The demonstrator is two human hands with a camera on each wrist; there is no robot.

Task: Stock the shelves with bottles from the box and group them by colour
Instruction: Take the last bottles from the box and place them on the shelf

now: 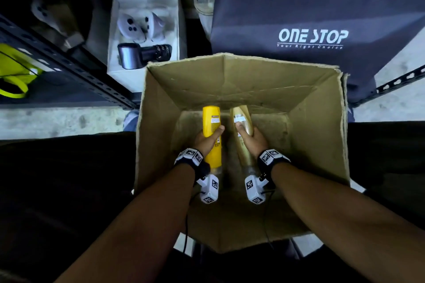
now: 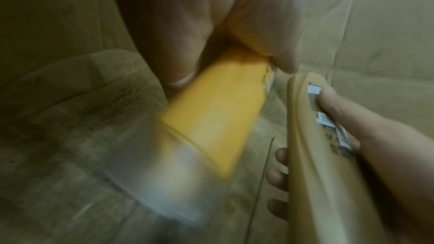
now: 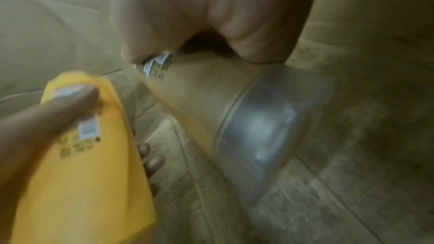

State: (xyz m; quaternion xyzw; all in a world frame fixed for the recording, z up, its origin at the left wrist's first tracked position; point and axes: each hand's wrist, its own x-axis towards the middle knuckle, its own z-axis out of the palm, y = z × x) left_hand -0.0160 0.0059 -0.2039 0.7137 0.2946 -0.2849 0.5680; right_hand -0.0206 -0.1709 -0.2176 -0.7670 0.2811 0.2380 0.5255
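Note:
Both my hands are down inside an open cardboard box (image 1: 322, 135). My left hand (image 1: 207, 139) grips a bright yellow bottle (image 1: 212, 131) round its middle, its clear cap (image 2: 169, 183) pointing back toward me. My right hand (image 1: 251, 138) grips a tan gold bottle (image 1: 242, 122), thumb on its white label, with a clear cap (image 3: 265, 123) at the near end. The two bottles lie side by side, a small gap between them. In the left wrist view the tan bottle (image 2: 317, 164) shows at the right; in the right wrist view the yellow bottle (image 3: 82, 164) shows at the left.
The box floor (image 1: 271, 131) around the bottles is bare cardboard. A dark metal shelf rail (image 1: 69, 64) runs at the left with a yellow-green bag (image 1: 13, 71) on it. Behind stand a white box of controllers (image 1: 145, 30) and a dark "ONE STOP" bag (image 1: 312, 37).

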